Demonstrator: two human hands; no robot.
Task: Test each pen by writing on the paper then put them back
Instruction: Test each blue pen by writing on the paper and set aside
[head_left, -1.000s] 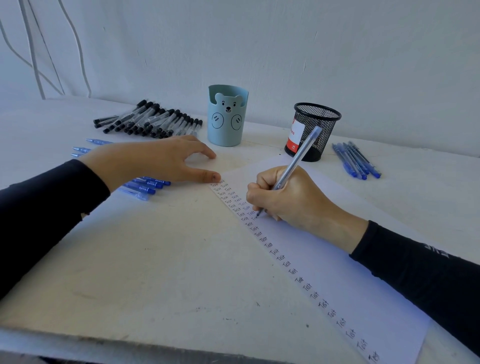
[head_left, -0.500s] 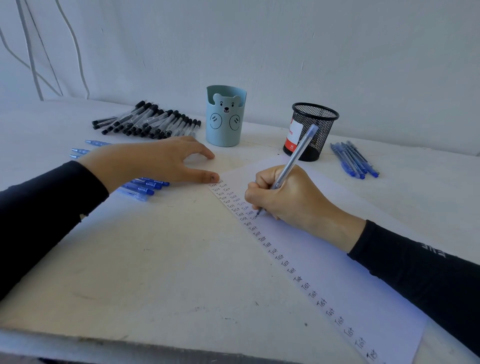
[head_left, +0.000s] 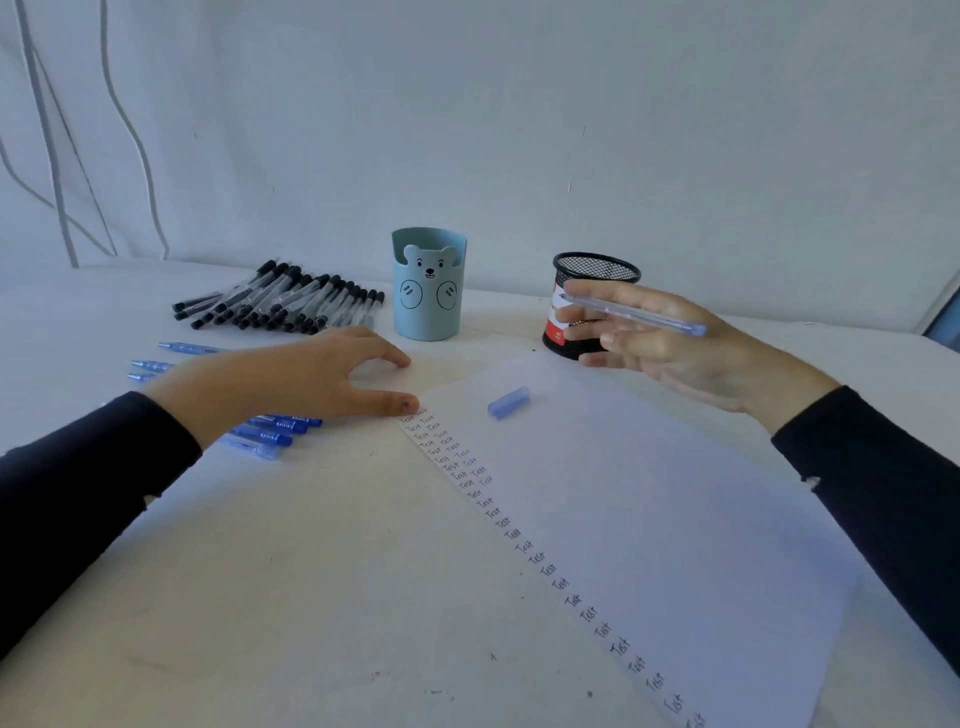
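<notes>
I see right hand (head_left: 675, 343) raised above paper (head_left: 649, 493), in front of mesh cup (head_left: 597, 270), fingers loosely extended, pinching blue pen (head_left: 634, 313) near level. Pen cap (head_left: 509, 402) lies loose on paper. Left hand (head_left: 291, 384) flat, fingers spread, thumb tip on paper corner.

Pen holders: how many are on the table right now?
2. The blue bear cup stands at the back centre. The black mesh cup stands to its right, partly behind the right hand, which holds a pen. No others are in view.
</notes>
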